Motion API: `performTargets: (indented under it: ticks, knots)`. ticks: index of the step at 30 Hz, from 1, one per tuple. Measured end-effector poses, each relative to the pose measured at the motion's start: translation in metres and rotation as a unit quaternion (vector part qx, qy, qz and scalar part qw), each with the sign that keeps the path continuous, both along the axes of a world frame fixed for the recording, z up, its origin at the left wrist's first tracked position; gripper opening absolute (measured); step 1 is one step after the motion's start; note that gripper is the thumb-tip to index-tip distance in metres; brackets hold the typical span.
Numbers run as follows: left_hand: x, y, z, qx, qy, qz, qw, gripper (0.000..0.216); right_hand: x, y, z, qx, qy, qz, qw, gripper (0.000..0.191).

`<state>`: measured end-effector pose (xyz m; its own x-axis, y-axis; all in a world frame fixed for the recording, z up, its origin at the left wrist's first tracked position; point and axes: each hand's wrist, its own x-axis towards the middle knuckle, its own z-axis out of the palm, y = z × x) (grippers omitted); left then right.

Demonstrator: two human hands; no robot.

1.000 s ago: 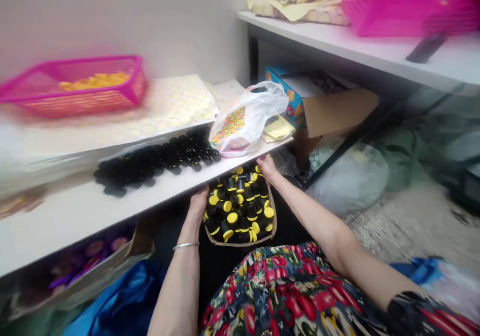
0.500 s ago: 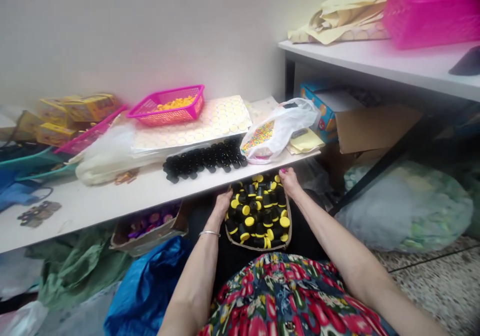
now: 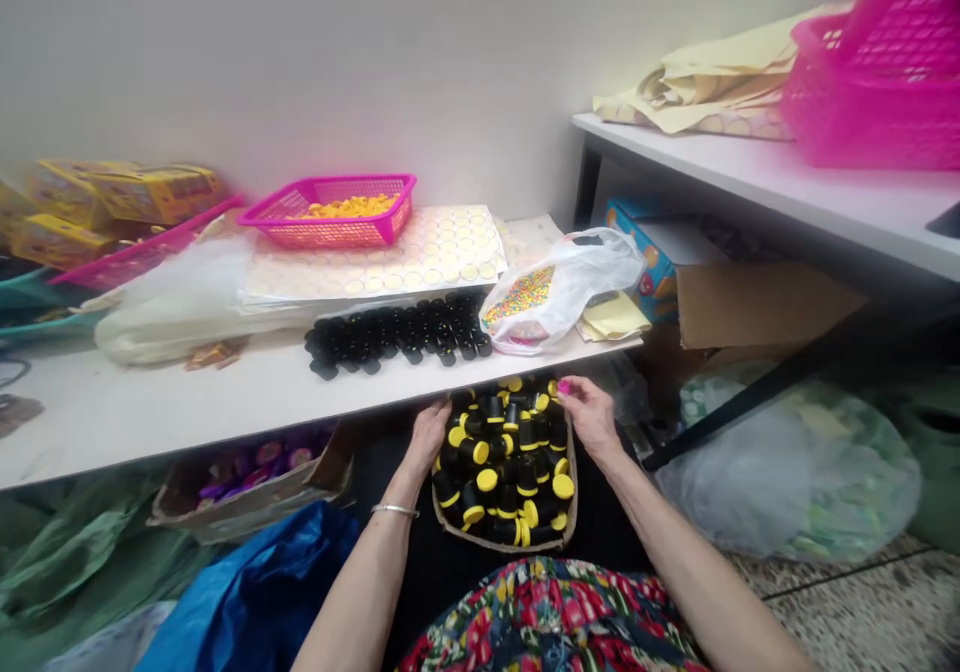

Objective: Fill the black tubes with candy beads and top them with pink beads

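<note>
A shallow cardboard tray (image 3: 501, 540) full of small black bottles with yellow caps (image 3: 504, 457) rests on my lap, partly under the low white shelf (image 3: 225, 392). My left hand (image 3: 427, 432) grips the tray's left side, fingers curled over the rim. On the tray's far right corner sits my right hand (image 3: 591, 416), fingers bent around the edge. On the shelf just above lie a cluster of black caps (image 3: 397, 332) and a white plastic bag of coloured beads (image 3: 555, 287).
A pink basket of yellow pieces (image 3: 334, 210) stands on sheets of round stickers (image 3: 420, 257). Yellow boxes (image 3: 112, 197) lie far left. Under the shelf are a cardboard box of purple items (image 3: 247, 472) and a blue bag (image 3: 255, 602). A higher table (image 3: 750, 177) with pink baskets (image 3: 885, 82) stands right.
The view has swung left and steadied, showing more of the shelf. Both hands stay on the tray's sides, and the tray sits slightly further out from under the shelf.
</note>
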<state>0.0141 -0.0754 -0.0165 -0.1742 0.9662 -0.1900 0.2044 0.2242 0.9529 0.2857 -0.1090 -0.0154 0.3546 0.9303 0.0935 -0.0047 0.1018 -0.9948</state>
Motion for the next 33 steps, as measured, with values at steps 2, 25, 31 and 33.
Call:
performTargets:
  ticks: [2,25,31,33]
  knots:
    - [0.0,0.0,0.005,-0.018,0.016,0.007,1.0,0.023,0.001,0.006,0.01,0.022,-0.018,0.006,1.0,0.02]
    - [0.09,0.027,0.05,0.215,0.324,-0.199,0.899,0.03,0.029,0.075,0.07,0.096,-0.404,0.167,0.894,0.011]
    - [0.117,0.051,0.056,0.217,0.429,-0.276,0.833,0.051,0.031,0.089,0.074,0.122,-0.312,0.111,0.936,0.003]
    - [0.121,0.056,0.06,0.218,0.453,-0.276,0.819,0.055,0.031,0.094,0.076,0.124,-0.231,0.1,0.96,0.005]
